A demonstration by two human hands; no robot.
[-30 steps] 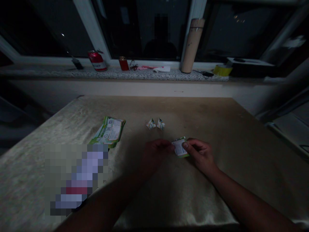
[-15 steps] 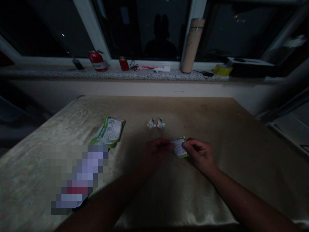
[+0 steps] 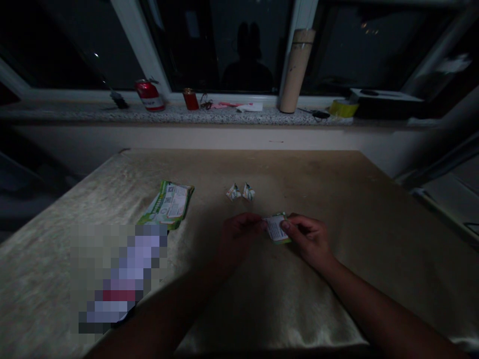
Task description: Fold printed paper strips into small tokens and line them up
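Observation:
My left hand (image 3: 241, 233) and my right hand (image 3: 307, 238) both pinch a small green and white printed paper piece (image 3: 276, 228) just above the table (image 3: 337, 199). The left fingers grip its left edge, the right thumb and fingers its right edge. Beyond the hands lie two small folded paper shapes (image 3: 240, 191), side by side and touching. A larger green and white printed packet (image 3: 167, 203) lies flat to the left. The light is dim.
A blurred-out object (image 3: 119, 279) lies at the front left of the table. On the stone window sill (image 3: 179, 114) stand a red can (image 3: 149, 94), a small red container (image 3: 190, 98), a tall cardboard tube (image 3: 295, 70), a yellow tape roll (image 3: 343, 107) and small clutter.
The hands and the paper piece have hardly moved; the view has shifted slightly.

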